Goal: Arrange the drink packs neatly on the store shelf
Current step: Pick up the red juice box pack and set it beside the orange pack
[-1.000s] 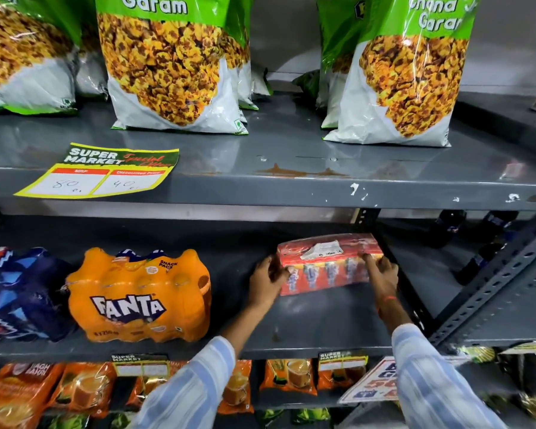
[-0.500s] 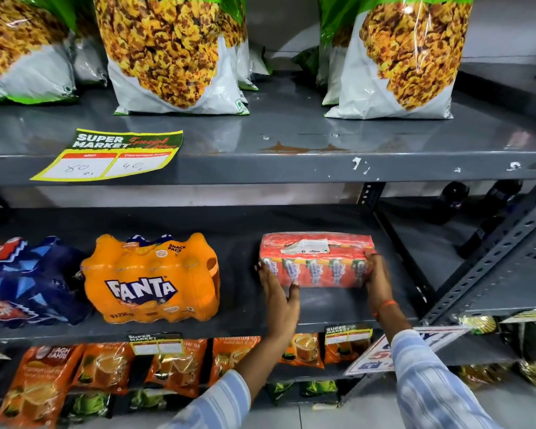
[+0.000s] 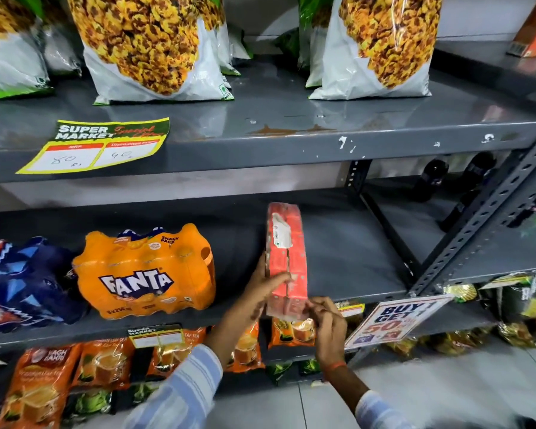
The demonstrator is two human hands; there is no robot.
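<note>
A red shrink-wrapped drink pack [image 3: 287, 258] lies on the middle grey shelf [image 3: 347, 261], turned lengthwise so its narrow end faces me at the shelf's front edge. My left hand [image 3: 260, 289] grips its left side, thumb across the top. My right hand [image 3: 327, 320] holds the near end from below right. To the left stands an orange Fanta pack [image 3: 146, 274], and further left a dark blue drink pack [image 3: 25, 280]. A gap separates the red pack from the Fanta pack.
Large snack bags [image 3: 143, 48] fill the upper shelf, which carries a yellow price tag [image 3: 96, 145]. Orange tea packets [image 3: 102, 363] hang below. A "Buy 1 Get 1" sign [image 3: 393, 320] sits at the right. Dark bottles [image 3: 430, 181] stand behind the slotted upright [image 3: 489, 218].
The red pack has been rotated from broadside to lengthwise and pulled toward the shelf's front. Both hands shifted with it, my right hand moving from its right end to its near end.
</note>
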